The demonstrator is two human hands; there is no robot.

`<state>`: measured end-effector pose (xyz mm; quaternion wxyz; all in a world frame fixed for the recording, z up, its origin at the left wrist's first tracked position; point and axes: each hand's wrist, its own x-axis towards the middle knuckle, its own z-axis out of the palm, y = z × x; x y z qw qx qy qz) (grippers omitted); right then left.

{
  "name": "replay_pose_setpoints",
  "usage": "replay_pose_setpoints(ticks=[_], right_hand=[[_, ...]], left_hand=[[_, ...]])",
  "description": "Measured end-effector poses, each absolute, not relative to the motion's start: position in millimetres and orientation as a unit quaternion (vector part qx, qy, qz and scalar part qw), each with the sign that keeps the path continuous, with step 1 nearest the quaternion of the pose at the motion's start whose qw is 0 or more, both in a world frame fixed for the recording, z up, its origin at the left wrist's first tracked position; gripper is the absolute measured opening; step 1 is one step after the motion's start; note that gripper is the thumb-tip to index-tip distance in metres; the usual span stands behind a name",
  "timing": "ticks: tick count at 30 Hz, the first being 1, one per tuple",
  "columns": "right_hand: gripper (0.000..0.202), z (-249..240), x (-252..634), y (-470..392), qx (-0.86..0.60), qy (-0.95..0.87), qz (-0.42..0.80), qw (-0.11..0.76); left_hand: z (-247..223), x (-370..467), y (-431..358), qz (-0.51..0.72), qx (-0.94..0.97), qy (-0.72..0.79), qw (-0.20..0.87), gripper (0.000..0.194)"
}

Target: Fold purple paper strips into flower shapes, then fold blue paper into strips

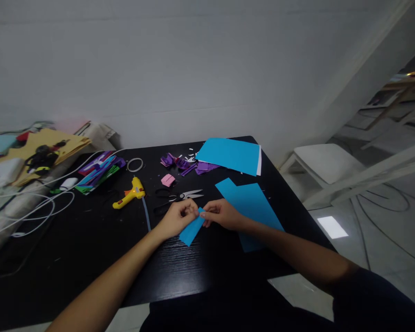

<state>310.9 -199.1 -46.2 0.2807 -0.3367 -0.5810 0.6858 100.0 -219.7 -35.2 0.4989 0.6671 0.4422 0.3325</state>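
A small strip of blue paper (pixel 191 232) is pinched at its upper end between my two hands, above the black table. My left hand (pixel 180 217) grips it from the left, thumb and fingers closed. From the right, my right hand (pixel 221 215) pinches the same end with thumb and fingertips. Just beyond my hands lie scissors (pixel 191 194) with their blades apart, the handles dark against the table. Right of my right hand rests a larger cut sheet of blue paper (pixel 254 203), partly under my forearm.
A yellow glue gun (pixel 129 193) and a grey tape ring (pixel 134 164) lie left. Purple paper pieces (pixel 205 168), a pink folded paper (pixel 168 180) and blue sheets (pixel 228 154) sit at the back. White cables (pixel 51 203) cross the left side. A white chair (pixel 327 163) stands right.
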Motion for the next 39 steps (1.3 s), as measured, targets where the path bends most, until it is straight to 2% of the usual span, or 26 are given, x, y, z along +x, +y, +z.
replay_pose_setpoints(ticks=[6, 19, 33, 39], right_hand=[[0.026, -45.4, 311.4, -198.5, -0.368, -0.601, 0.627, 0.332], [0.012, -41.4, 310.8, -199.0, -0.352, -0.623, 0.627, 0.308], [0.012, -42.9, 310.2, -196.9, -0.369, -0.612, 0.624, 0.316], [0.021, -47.4, 314.1, -190.2, -0.375, -0.564, 0.650, 0.344]], left_hand=[[-38.1, 99.5, -221.8, 0.288, 0.671, 0.424, 0.535, 0.015], [-42.6, 100.5, -223.4, 0.281, 0.703, 0.415, 0.505, 0.015], [-34.7, 101.8, -221.3, 0.312, 0.666, 0.441, 0.513, 0.013], [-28.2, 94.2, -215.4, 0.356, 0.641, 0.458, 0.502, 0.015]])
